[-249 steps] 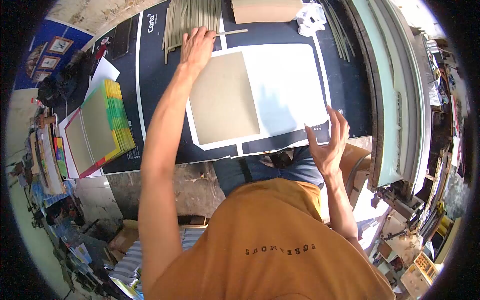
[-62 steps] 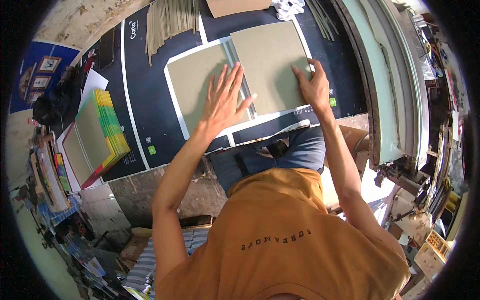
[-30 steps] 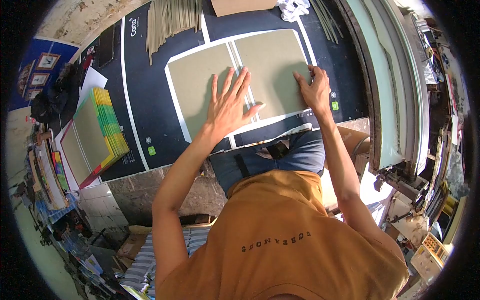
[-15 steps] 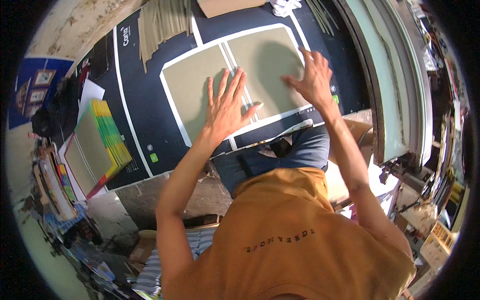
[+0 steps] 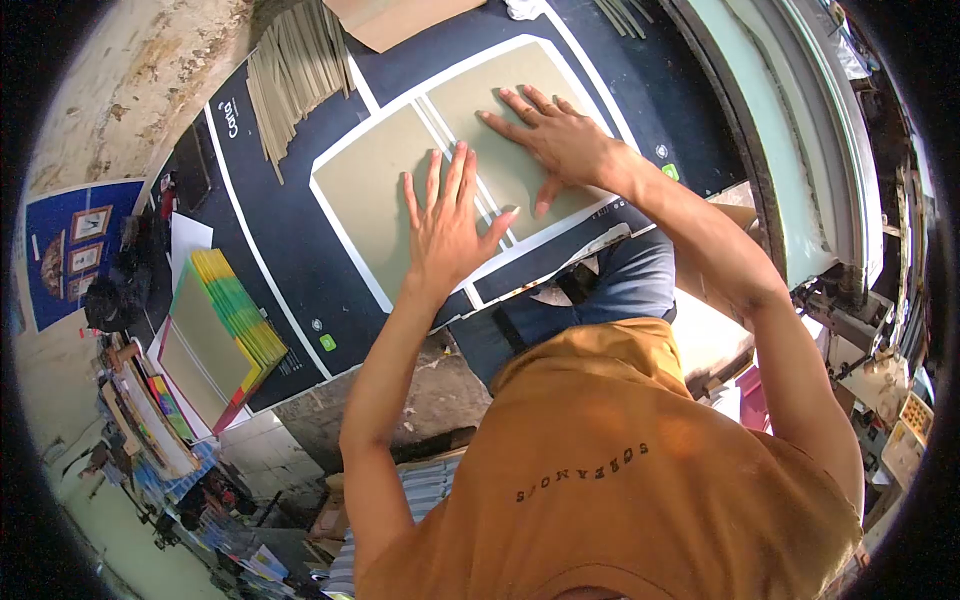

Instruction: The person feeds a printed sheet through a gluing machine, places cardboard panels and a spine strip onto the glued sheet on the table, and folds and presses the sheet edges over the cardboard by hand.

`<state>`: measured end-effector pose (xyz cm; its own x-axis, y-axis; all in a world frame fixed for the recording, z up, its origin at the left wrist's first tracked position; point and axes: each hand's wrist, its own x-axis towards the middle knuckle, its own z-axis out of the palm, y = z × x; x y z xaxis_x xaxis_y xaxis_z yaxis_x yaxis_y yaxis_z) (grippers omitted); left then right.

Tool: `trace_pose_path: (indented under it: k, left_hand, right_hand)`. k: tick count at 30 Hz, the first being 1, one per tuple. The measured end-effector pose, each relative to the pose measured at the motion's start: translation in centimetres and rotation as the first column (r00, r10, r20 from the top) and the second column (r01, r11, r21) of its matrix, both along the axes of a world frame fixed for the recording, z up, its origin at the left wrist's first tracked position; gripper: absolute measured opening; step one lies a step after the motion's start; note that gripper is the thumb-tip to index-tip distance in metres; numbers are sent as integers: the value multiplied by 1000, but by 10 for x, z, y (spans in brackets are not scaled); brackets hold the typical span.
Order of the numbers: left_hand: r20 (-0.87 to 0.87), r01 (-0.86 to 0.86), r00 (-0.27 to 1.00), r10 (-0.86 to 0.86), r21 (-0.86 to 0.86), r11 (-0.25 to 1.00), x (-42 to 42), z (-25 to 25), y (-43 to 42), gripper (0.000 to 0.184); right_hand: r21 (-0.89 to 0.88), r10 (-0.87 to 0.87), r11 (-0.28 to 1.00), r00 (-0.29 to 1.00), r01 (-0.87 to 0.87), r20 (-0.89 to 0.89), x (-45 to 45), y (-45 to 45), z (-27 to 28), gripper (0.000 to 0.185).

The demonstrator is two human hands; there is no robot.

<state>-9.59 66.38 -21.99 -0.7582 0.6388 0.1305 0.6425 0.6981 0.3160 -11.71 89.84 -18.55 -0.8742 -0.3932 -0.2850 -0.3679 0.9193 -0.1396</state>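
Observation:
A white-edged cover sheet (image 5: 350, 244) lies flat in front of me. On it are a left grey-beige board (image 5: 365, 170), a right grey-beige board (image 5: 468, 98) and a narrow strip (image 5: 438, 128) between them. My left hand (image 5: 445, 235) rests palm down, fingers spread, on the left board, its thumb reaching toward the strip. Over the right board my right hand (image 5: 562, 145) is spread flat, its fingers pointing left and its thumb toward me. Neither hand grips anything.
A dark printed sheet (image 5: 270, 225) covers the table. Long grey strips (image 5: 292, 80) and a cardboard box (image 5: 400, 18) lie at the back. A stack of colourful covers (image 5: 238, 310) stands at the left. A pale green machine frame (image 5: 775, 150) borders the right side.
My right hand has moved left from the right board's edge and now lies spread over that board. My left hand stays on the left board. The whole view has tilted slightly.

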Motion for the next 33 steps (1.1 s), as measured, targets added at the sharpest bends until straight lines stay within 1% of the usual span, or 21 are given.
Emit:
trace_pose_path:
  k: [7, 10, 13, 19, 22, 25, 28, 29, 32, 33]
  left_hand:
    - [16, 8, 1000, -7, -10, 1000, 0, 1, 0, 88]
    - [28, 8, 1000, -8, -18, 1000, -1, 3, 0, 88]
    - [41, 5, 999, -4, -31, 999, -1, 5, 0, 87]
    - [32, 7, 999, -7, -7, 1000, -2, 5, 0, 88]
    - [27, 12, 1000, -12, -21, 1000, -1, 5, -1, 88]
    - [13, 14, 1000, -13, -35, 999, -1, 6, -2, 88]
    - [21, 14, 1000, -14, -41, 999, -3, 7, -1, 89]
    - [25, 13, 1000, -12, -42, 999, -2, 7, -1, 89]
    - [42, 14, 999, -12, -35, 999, -3, 7, -1, 89]
    - [46, 9, 999, -7, -35, 999, -2, 7, -1, 89]
  right_hand:
    - [-1, -18, 1000, 1000, 18, -11, 0, -1, -4, 141]
    - [30, -33, 999, 999, 33, -8, 0, -4, -3, 142]
    - [18, -58, 998, 998, 58, -16, 2, -7, 1, 149]
    - [10, -41, 999, 999, 41, -36, 3, -5, -3, 149]
    - [14, -8, 1000, 1000, 9, -8, 1, -2, -2, 144]
    - [-79, -15, 997, 999, 18, 37, -18, -4, 8, 145]
    - [52, 18, 998, 1000, -18, 2, -40, -25, 20, 146]
    - [97, 31, 995, 997, -37, 64, -47, -30, 19, 149]
    - [108, 4, 994, 994, -16, 108, -47, -33, 10, 151]
    - [84, 6, 996, 995, -14, 98, -46, -32, 11, 151]
